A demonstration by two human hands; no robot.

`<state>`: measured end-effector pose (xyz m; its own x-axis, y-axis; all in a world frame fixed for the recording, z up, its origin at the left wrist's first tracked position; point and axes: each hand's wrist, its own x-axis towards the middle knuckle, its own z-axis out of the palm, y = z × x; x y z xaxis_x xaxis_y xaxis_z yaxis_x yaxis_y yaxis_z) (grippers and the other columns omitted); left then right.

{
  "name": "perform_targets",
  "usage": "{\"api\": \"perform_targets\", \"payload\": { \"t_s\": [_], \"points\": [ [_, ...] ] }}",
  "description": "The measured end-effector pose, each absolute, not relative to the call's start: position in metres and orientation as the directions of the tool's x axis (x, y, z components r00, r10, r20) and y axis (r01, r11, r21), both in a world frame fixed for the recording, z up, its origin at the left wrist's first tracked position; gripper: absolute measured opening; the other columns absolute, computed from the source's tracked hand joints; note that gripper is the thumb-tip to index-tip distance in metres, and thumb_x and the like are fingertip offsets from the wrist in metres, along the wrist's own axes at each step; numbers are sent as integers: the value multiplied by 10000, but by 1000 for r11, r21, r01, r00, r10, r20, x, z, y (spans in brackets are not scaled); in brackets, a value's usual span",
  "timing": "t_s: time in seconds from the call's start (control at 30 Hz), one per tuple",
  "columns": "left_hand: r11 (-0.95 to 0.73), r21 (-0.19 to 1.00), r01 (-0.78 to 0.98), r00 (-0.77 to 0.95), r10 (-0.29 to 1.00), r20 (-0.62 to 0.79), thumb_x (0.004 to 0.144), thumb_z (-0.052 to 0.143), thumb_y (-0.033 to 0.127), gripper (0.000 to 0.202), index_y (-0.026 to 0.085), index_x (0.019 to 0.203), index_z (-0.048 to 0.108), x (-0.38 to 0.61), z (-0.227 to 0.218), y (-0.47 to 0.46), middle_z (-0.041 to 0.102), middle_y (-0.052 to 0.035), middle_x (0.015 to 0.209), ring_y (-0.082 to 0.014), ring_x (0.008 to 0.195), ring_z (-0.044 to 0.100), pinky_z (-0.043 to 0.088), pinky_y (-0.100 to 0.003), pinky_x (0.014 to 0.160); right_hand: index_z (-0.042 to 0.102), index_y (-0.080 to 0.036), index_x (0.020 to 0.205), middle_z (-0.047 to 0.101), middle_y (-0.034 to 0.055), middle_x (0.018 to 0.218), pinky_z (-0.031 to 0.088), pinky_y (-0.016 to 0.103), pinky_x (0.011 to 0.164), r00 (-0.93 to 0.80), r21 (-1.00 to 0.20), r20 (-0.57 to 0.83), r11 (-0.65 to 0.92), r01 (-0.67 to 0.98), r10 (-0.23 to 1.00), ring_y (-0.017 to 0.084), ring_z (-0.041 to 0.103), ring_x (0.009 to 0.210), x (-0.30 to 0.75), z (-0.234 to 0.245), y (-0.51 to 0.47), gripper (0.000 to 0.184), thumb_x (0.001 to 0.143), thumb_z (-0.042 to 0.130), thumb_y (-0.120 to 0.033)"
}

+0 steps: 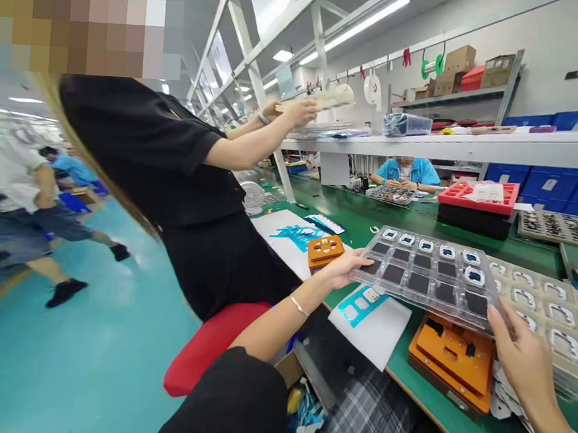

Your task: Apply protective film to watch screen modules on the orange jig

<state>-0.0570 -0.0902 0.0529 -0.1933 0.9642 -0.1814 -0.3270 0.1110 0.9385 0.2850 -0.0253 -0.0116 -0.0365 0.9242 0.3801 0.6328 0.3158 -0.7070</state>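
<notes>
Clear plastic compartment tray (425, 279), tilted

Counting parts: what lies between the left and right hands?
A clear plastic tray of dark squares, held by the left hand and right hand, as the head view shows.

Lighting: bright, even, cool-white, from fluorescent ceiling tubes (354, 28) high beyond the grip. Glare: pale highlights along the clear plastic tray (425, 277) held between the left hand (339, 268) and right hand (525, 355); a broad soft sheen on the teal floor (93, 296) left of the grip. Shadows: faint and soft, with a darker band beneath the orange jig (451, 363) below the grip. Distortion: wide-angle bowing, strongest at the frame edges, visible along the white shelf (420, 146) beyond the grip. Focus: tray and hands fairly crisp; walking person (11, 186) far left slightly soft. Pixelated patch (80, 21) obscures the top-left corner.
</notes>
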Motion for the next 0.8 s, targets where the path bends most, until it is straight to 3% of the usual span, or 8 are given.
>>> {"api": "perform_targets", "payload": {
  "t_s": [0.1, 0.23, 0.33, 0.43, 0.57, 0.8],
  "points": [
    [21, 940, -340, -293, 948, -127, 731, 718, -5, 326, 93, 1040, 688, -74, 49, -119, 768, -76, 881, -154, 643, 729, 606, -215, 577, 646, -220, 1330, 733, 122, 1202, 573, 415, 718, -218, -593, 518, 531, 605, 827, 322, 729, 934, 276, -26, -27, 642, 931, 417, -668],
    [-45, 931, -362, -432, 893, -125, 758, 688, -27, 297, 71, 1038, 688, -110, 53, -149, 762, -85, 871, -174, 657, 728, 620, -258, 623, 608, -220, 1339, 653, 105, 1355, 504, 496, 1018, -327, -492, 623, 681, 543, 711, 310, 622, 1237, 271, -31, -30, 545, 990, 389, -578],
    [-69, 922, -381, -554, 815, -168, 820, 648, -11, 209, 59, 1014, 680, -146, 54, -161, 744, -88, 840, -177, 662, 716, 610, -274, 627, 639, -197, 1262, 674, 116, 1305, 486, 503, 1040, -341, -459, 664, 723, 517, 665, 305, 614, 1234, 270, -29, -30, 504, 1002, 390, -550],
    [-108, 911, -398, -680, 701, -214, 924, 626, 132, 156, 94, 1073, 653, -184, 52, -160, 718, -75, 959, -167, 784, 704, 612, -309, 703, 650, -193, 1199, 687, 112, 1259, 474, 506, 1048, -384, -417, 686, 766, 489, 618, 301, 613, 1218, 269, -29, -29, 447, 1013, 400, -512],
    [-183, 904, -386, -816, 526, -241, 965, 616, 351, 329, 148, 1223, 599, -231, 46, -143, 645, -89, 1190, -198, 1004, 663, 596, -394, 847, 645, -199, 1174, 698, 101, 1217, 487, 487, 1018, -429, -366, 698, 800, 476, 574, 289, 631, 1164, 267, -33, -31, 396, 1017, 420, -486],
    [-211, 946, -248, -954, 223, -200, 960, 618, 366, 379, 161, 1276, 576, -276, 23, -101, 612, -105, 1275, -234, 1094, 639, 573, -449, 918, 632, -219, 1176, 715, 69, 1179, 510, 423, 947, -534, -224, 705, 861, 457, 467, 264, 659, 1096, 266, -39, -36, 326, 1031, 430, -430]
  ]
}}
